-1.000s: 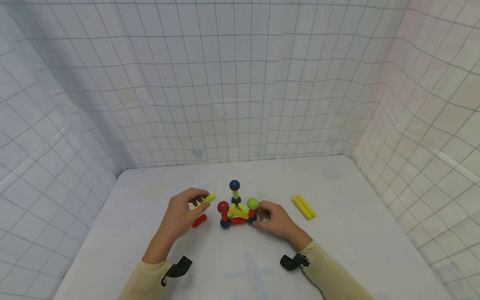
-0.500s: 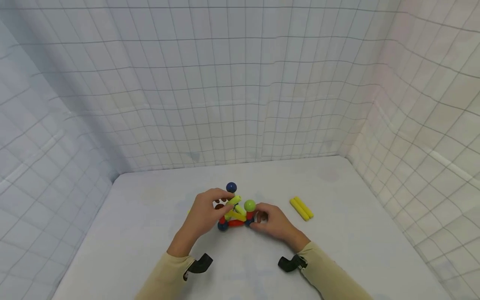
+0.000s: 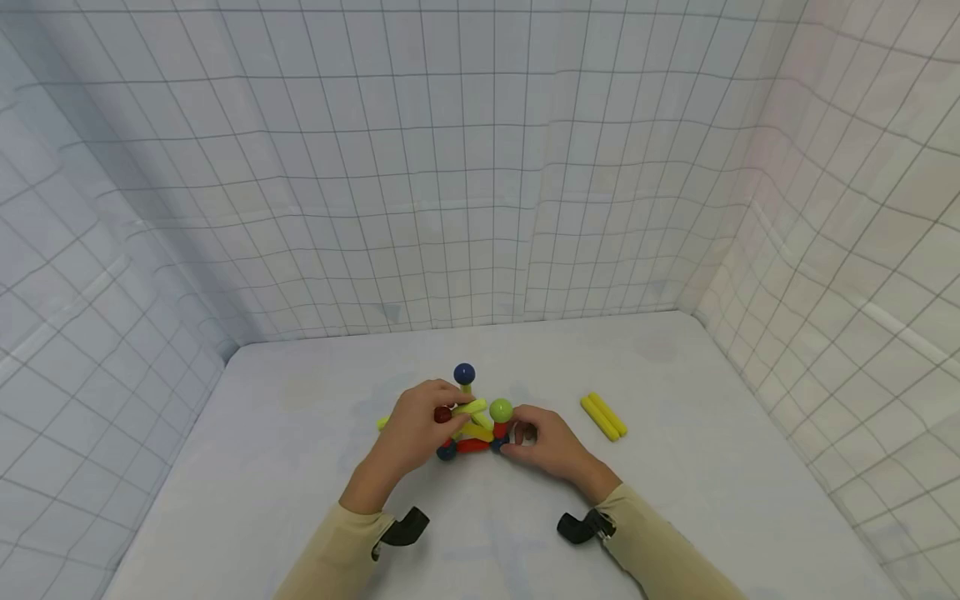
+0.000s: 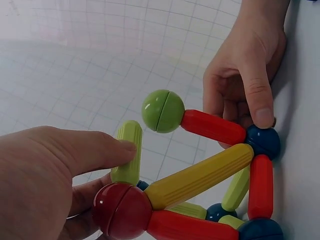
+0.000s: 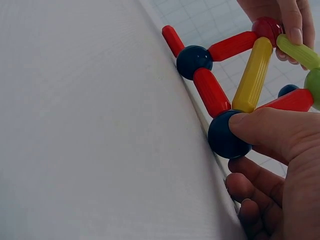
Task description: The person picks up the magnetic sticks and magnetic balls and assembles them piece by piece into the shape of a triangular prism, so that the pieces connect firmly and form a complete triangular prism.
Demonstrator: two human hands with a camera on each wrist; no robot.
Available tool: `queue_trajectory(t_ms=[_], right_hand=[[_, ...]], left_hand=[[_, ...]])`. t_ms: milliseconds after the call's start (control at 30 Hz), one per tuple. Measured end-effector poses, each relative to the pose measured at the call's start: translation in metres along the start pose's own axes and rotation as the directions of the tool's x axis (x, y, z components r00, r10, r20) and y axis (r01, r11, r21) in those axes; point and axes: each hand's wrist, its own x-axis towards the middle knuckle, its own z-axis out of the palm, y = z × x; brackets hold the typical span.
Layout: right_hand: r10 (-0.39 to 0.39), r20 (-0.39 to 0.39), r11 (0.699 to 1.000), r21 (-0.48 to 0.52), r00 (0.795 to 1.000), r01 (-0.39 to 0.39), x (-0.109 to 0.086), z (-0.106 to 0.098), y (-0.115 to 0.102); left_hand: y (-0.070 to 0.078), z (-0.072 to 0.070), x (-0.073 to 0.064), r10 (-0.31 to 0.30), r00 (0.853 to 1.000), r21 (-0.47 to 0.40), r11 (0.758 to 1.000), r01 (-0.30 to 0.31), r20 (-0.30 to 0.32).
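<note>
Magnetic rods and balls form a small frame on the table. My left hand point(image 3: 412, 429) pinches a yellow-green magnetic rod point(image 4: 128, 150) between thumb and fingers. One end of that rod meets the red ball point(image 4: 122, 211); its other end points toward the green ball point(image 4: 163, 111). In the right wrist view the rod's far tip reaches close to the green ball, and I cannot tell whether they touch. My right hand point(image 3: 551, 442) holds the dark blue ball point(image 5: 229, 135) at the frame's near right corner. A yellow rod point(image 4: 200, 176) slants from this corner up to the red ball.
Two yellow rods point(image 3: 603, 417) lie side by side to the right of my right hand. The end of another yellow-green rod point(image 3: 382, 423) shows left of my left hand. A navy ball point(image 3: 464, 374) tops the frame's rear post. Gridded cloth point(image 3: 480, 208) surrounds the table.
My left hand has carried the yellow-green rod rightward from beside the frame to the red ball. The right hand has stayed at the blue corner ball.
</note>
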Motion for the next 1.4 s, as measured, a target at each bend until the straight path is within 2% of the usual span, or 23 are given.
queue_trajectory(t_ms=[333, 633, 733, 800, 867, 933, 1000, 1067, 1133, 1200, 1267, 1333, 1400], right_hand=[[-0.010, -0.004, 1.000, -0.003, 1.000, 0.010, 0.000, 0.000, -0.001], [-0.030, -0.007, 0.999, 0.010, 1.000, 0.030, 0.001, 0.001, 0.001], [-0.034, -0.004, 0.999, 0.010, 0.999, 0.034, 0.002, 0.002, 0.003], [-0.033, -0.001, 0.999, 0.010, 0.999, 0.033, 0.002, 0.002, 0.004], [-0.030, 0.001, 1.000, 0.007, 1.000, 0.030, 0.002, 0.002, 0.004], [-0.024, 0.000, 1.000, 0.006, 1.000, 0.024, 0.002, 0.002, 0.003], [-0.016, -0.001, 1.000, 0.001, 1.000, 0.016, 0.001, 0.001, 0.002], [-0.007, 0.000, 1.000, -0.001, 1.000, 0.007, 0.001, 0.001, 0.001], [-0.001, 0.001, 1.000, -0.004, 1.000, 0.001, 0.001, 0.001, 0.001], [0.002, 0.001, 1.000, -0.006, 1.000, -0.002, 0.001, 0.000, 0.001], [0.002, 0.001, 1.000, -0.006, 1.000, -0.002, 0.001, 0.000, 0.001], [0.002, 0.001, 1.000, -0.007, 1.000, -0.002, 0.001, 0.000, 0.002], [0.005, 0.001, 1.000, -0.007, 1.000, -0.005, 0.001, 0.000, 0.003]], left_hand=[[0.000, 0.004, 0.000, 0.020, 1.000, 0.040, 0.999, -0.021, 0.015], [-0.003, 0.004, -0.002, 0.013, 1.000, 0.002, 1.000, -0.013, -0.003], [-0.009, 0.002, -0.002, 0.023, 0.999, -0.034, 0.999, -0.024, -0.044], [-0.014, -0.001, -0.002, 0.012, 0.995, -0.056, 0.998, -0.018, -0.101], [-0.020, -0.005, -0.002, -0.028, 0.987, -0.071, 0.997, 0.017, -0.156], [-0.027, -0.009, -0.002, -0.107, 0.979, -0.081, 0.992, 0.094, -0.176], [-0.032, -0.012, -0.002, -0.203, 0.971, -0.083, 0.978, 0.193, -0.131], [-0.038, -0.013, -0.002, -0.285, 0.958, -0.044, 0.958, 0.285, -0.012], [-0.041, -0.013, -0.002, -0.327, 0.935, 0.013, 0.944, 0.329, 0.136], [-0.043, -0.011, -0.003, -0.342, 0.900, 0.065, 0.939, 0.338, 0.269], [-0.043, -0.007, -0.004, -0.334, 0.874, 0.091, 0.942, 0.323, 0.352], [-0.043, -0.003, -0.006, -0.332, 0.863, 0.092, 0.942, 0.322, 0.381], [-0.043, 0.001, -0.007, -0.328, 0.866, 0.092, 0.944, 0.318, 0.376]])
